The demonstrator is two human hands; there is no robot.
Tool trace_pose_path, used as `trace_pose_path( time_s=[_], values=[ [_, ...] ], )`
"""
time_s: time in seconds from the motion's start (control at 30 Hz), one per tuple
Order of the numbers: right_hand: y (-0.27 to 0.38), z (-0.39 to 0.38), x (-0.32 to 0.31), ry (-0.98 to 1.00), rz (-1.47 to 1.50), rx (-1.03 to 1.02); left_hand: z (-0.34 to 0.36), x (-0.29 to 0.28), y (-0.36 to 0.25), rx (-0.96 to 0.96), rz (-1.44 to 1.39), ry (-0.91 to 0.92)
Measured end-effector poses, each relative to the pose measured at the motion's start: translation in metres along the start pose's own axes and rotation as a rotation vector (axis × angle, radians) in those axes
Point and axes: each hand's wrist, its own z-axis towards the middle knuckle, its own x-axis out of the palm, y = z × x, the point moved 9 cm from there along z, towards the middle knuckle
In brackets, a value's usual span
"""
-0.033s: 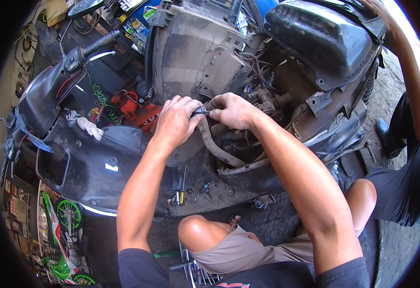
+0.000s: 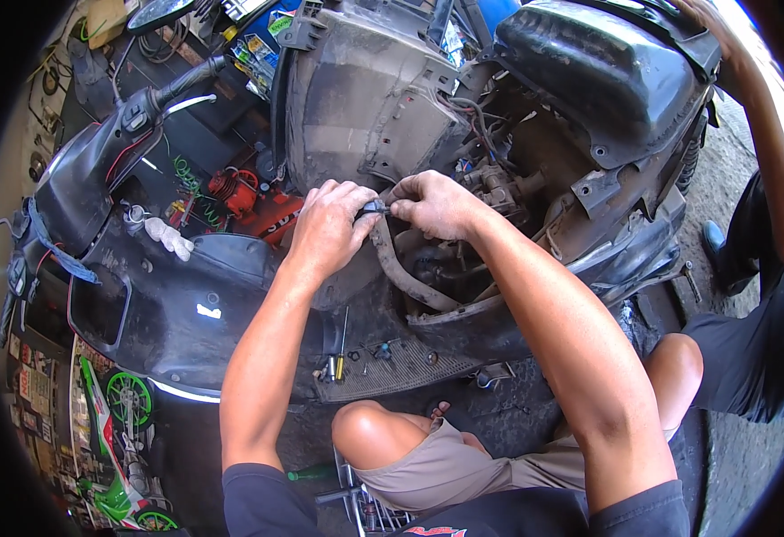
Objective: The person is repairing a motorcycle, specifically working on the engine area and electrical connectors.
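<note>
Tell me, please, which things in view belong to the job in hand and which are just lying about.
In the job:
- small dark part, pinched by left hand and right hand
- opened-up scooter

Apparently just about:
- screwdriver
- red compressor
- green-wheeled motorbike

This is a motorbike repair workshop. A scooter (image 2: pixel 168 318) stands with its engine (image 2: pixel 502 190) exposed, a screwdriver (image 2: pixel 340 368) lying near. Beyond are a red compressor (image 2: pixel 235 191) and a green-wheeled motorbike (image 2: pixel 116 494).
</note>
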Motion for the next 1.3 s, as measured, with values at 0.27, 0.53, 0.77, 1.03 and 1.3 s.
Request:
trace_pose_path(
  time_s=[0.27, 0.53, 0.77, 1.03, 1.3],
  values=[
    [0.02, -0.01, -0.008, -0.119, -0.233, -0.173, -0.015, 0.016, 0.023, -0.264, -0.241, -0.05],
    [0.035, -0.02, -0.015, -0.298, -0.522, -0.362, -0.022, 0.028, 0.023, -0.567, -0.541, -0.072],
    [0.041, -0.024, -0.013, -0.305, -0.531, -0.346, -0.028, 0.031, 0.028, -0.578, -0.428, -0.155],
    [0.028, -0.017, -0.023, -0.423, -0.388, -0.172, -0.024, 0.016, 0.016, -0.359, -0.306, -0.297],
    [0.015, -0.019, -0.033, -0.492, -0.176, 0.064, -0.022, 0.014, 0.009, -0.235, -0.289, -0.321]
  ],
)
